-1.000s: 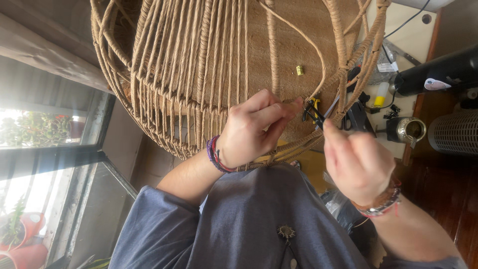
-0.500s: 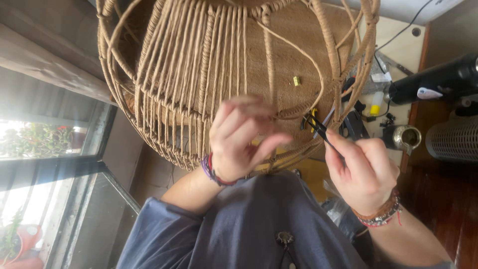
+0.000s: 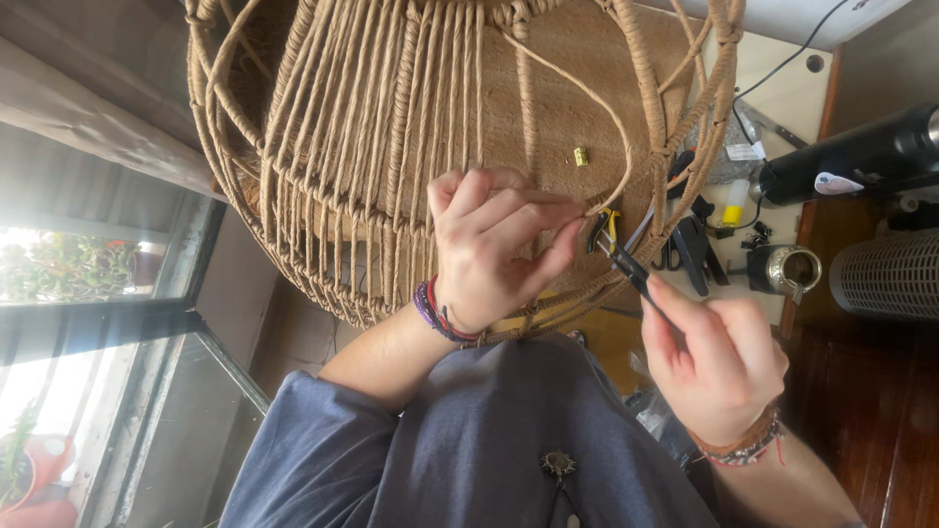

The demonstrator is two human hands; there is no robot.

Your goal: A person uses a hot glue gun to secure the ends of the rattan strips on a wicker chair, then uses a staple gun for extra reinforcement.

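Here, a rounded wicker frame (image 3: 391, 156) wrapped in tan cord is shown filling the upper part of the head view, with both hands raised to its near right rim. The left hand (image 3: 494, 244) is closed, its fingertips (image 3: 567, 220) pinched together on the free end of a loose cord strand (image 3: 577, 88), which arcs from the top of the frame down to the rim. The right hand (image 3: 719, 357) is clamped around the handles of a pair of small pliers (image 3: 621, 254), whose tip is brought up against the pinched strand end, just beside the left fingertips; whether the tip actually grips the cord cannot be told. Compared with the picture half a second earlier, the left hand is seen sharp rather than blurred by motion, and its fingers are now settled on the strand; the pliers, held apart from the left hand a moment ago, are now closed in on it. It may be judged from this that the strand end has been secured and is being presented to the tool for working at the rim. To the far right, a dark cylindrical tool (image 3: 861, 156), black scissors (image 3: 685, 244) and a small metal cup (image 3: 787, 269) are seen on a wooden surface (image 3: 871, 411).
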